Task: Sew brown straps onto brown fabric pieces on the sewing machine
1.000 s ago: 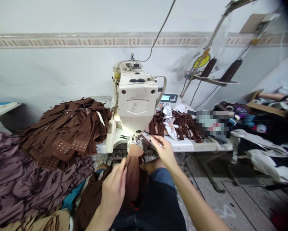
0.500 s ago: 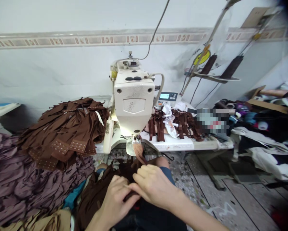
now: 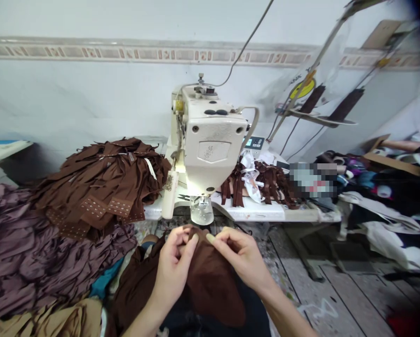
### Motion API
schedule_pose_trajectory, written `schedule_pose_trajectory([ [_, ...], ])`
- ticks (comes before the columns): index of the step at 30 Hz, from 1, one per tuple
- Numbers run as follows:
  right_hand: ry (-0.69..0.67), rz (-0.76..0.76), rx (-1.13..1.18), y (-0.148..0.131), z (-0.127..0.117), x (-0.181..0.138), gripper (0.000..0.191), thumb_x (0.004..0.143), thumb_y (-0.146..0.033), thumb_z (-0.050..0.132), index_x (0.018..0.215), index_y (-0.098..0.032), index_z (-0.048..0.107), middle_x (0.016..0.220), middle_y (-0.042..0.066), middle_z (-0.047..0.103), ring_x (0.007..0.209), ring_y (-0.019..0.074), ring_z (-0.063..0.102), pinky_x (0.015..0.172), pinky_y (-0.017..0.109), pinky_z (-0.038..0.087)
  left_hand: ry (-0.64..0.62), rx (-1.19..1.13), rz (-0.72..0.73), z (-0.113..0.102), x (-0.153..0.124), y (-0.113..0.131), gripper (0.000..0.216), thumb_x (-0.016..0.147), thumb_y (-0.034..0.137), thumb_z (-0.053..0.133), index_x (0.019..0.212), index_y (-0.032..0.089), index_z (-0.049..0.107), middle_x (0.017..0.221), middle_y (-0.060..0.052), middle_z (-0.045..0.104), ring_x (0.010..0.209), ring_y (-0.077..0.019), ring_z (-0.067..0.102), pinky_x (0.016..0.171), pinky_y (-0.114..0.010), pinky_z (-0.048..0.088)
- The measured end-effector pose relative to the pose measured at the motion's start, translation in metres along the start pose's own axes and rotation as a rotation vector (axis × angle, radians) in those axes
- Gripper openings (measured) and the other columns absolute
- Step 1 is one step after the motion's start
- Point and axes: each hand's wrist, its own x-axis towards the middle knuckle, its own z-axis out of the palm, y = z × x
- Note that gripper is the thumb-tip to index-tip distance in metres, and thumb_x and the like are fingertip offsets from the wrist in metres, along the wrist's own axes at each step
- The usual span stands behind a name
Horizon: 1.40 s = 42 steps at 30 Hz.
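Both hands pinch the upper edge of a dark brown piece of fabric [image 3: 215, 285], which hangs down over my lap. My left hand [image 3: 177, 262] grips it with the thumb on the near side. My right hand [image 3: 240, 255] pinches the same edge a short way to the right. Just beyond the hands stands a white sewing machine [image 3: 210, 145], its lit plate [image 3: 202, 211] showing no cloth. More dark brown cloth [image 3: 136, 285] lies on my lap to the left.
A heap of brown garment pieces with metal hooks or studs [image 3: 105, 182] lies left of the machine, above mauve cloth [image 3: 55, 262]. Brown straps [image 3: 275, 180] rest on the table at right. Thread cones [image 3: 345, 105] stand on a rack; a box of spools [image 3: 374, 173] is far right.
The brown strip that lay at the needle has come away from the machine. My hands have moved apart and up, and now spread a brown piece between them. The view has shifted slightly.
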Motion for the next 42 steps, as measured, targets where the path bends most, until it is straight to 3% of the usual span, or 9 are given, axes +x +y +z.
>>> schedule_pose_trajectory([
  [2, 0.078, 0.02, 0.058, 0.002, 0.001, 0.004, 0.046, 0.097, -0.056, 0.072, 0.073, -0.017, 0.068, 0.066, -0.002, 0.051, 0.06, 0.012, 0.042, 0.056, 0.027, 0.031, 0.076, 0.106, 0.168, 0.002, 0.004, 0.002, 0.024, 0.106, 0.031, 0.063, 0.127, 0.023, 0.067, 0.112, -0.005, 0.073, 0.091, -0.0156, 0.076, 0.083, -0.025, 0.062],
  [4, 0.117, 0.046, 0.103, 0.005, 0.002, 0.007, 0.047, 0.096, -0.056, 0.073, 0.072, -0.017, 0.066, 0.065, -0.003, 0.048, 0.06, 0.0117, 0.04, 0.055, 0.027, 0.03, 0.073, 0.318, 0.404, 0.0, 0.008, 0.001, 0.029, 0.107, 0.018, 0.056, 0.133, 0.025, 0.068, 0.132, -0.009, 0.07, 0.115, -0.0191, 0.075, 0.1, -0.03, 0.061],
  [6, 0.128, 0.074, 0.145, 0.011, 0.003, 0.006, 0.048, 0.094, -0.056, 0.075, 0.07, -0.017, 0.064, 0.065, -0.003, 0.047, 0.061, 0.0118, 0.039, 0.056, 0.027, 0.031, -0.014, 0.529, 0.615, -0.004, 0.012, -0.001, 0.045, 0.107, 0.006, 0.048, 0.143, 0.027, 0.065, 0.146, -0.01, 0.066, 0.135, -0.0209, 0.067, 0.114, -0.033, 0.055],
  [9, 0.143, 0.117, 0.205, 0.019, 0.008, 0.001, 0.049, 0.092, -0.058, 0.077, 0.068, -0.017, 0.063, 0.064, -0.003, 0.046, 0.06, 0.0117, 0.037, 0.056, 0.027, 0.03, -0.143, 0.732, 0.765, -0.006, 0.017, -0.005, 0.061, 0.105, -0.001, 0.043, 0.159, 0.025, 0.051, 0.154, -0.01, 0.065, 0.139, -0.0194, 0.065, 0.118, -0.03, 0.053],
  [14, 0.171, 0.156, 0.323, 0.028, 0.016, -0.007, 0.052, 0.089, -0.061, 0.079, 0.067, -0.018, 0.062, 0.061, -0.005, 0.041, 0.055, 0.0099, 0.032, 0.051, 0.025, 0.026, -0.156, 0.899, 0.791, -0.002, 0.024, -0.003, 0.051, 0.109, 0.015, 0.053, 0.16, 0.021, 0.049, 0.153, -0.012, 0.066, 0.128, -0.0226, 0.074, 0.106, -0.029, 0.062],
  [23, 0.264, 0.148, 0.453, 0.041, 0.041, -0.026, 0.045, 0.099, -0.06, 0.069, 0.08, -0.02, 0.065, 0.059, -0.006, 0.046, 0.049, 0.0094, 0.038, 0.048, 0.024, 0.028, -0.385, 0.876, 0.777, 0.002, 0.058, 0.018, 0.041, 0.112, 0.033, 0.05, 0.148, 0.016, 0.061, 0.153, -0.014, 0.066, 0.125, -0.0247, 0.075, 0.103, -0.034, 0.064],
  [26, 0.282, 0.128, 0.453, 0.039, 0.041, -0.018, 0.042, 0.099, -0.058, 0.07, 0.083, -0.02, 0.066, 0.06, -0.006, 0.047, 0.051, 0.0097, 0.04, 0.049, 0.023, 0.03, -0.349, 0.88, 0.763, 0.003, 0.062, 0.016, 0.04, 0.111, 0.032, 0.051, 0.146, 0.017, 0.063, 0.152, -0.013, 0.067, 0.122, -0.0251, 0.077, 0.103, -0.036, 0.065],
  [35, 0.162, 0.151, 0.405, 0.04, 0.024, 0.001, 0.047, 0.095, -0.061, 0.073, 0.077, -0.019, 0.065, 0.061, -0.006, 0.041, 0.053, 0.0098, 0.034, 0.048, 0.024, 0.025, -0.152, 0.906, 0.748, 0.004, 0.045, 0.002, 0.042, 0.112, 0.029, 0.052, 0.153, 0.021, 0.058, 0.152, -0.011, 0.067, 0.128, -0.0236, 0.074, 0.101, -0.031, 0.065],
  [42, 0.126, 0.265, 0.364, 0.07, 0.018, 0.002, 0.062, 0.084, -0.077, 0.076, 0.07, -0.02, 0.056, 0.061, -0.008, 0.035, 0.051, 0.0091, 0.03, 0.047, 0.024, 0.02, -0.109, 0.909, 0.731, 0.008, 0.039, -0.012, 0.048, 0.11, 0.025, 0.054, 0.159, 0.021, 0.051, 0.156, -0.013, 0.064, 0.13, -0.0238, 0.073, 0.105, -0.031, 0.062],
])
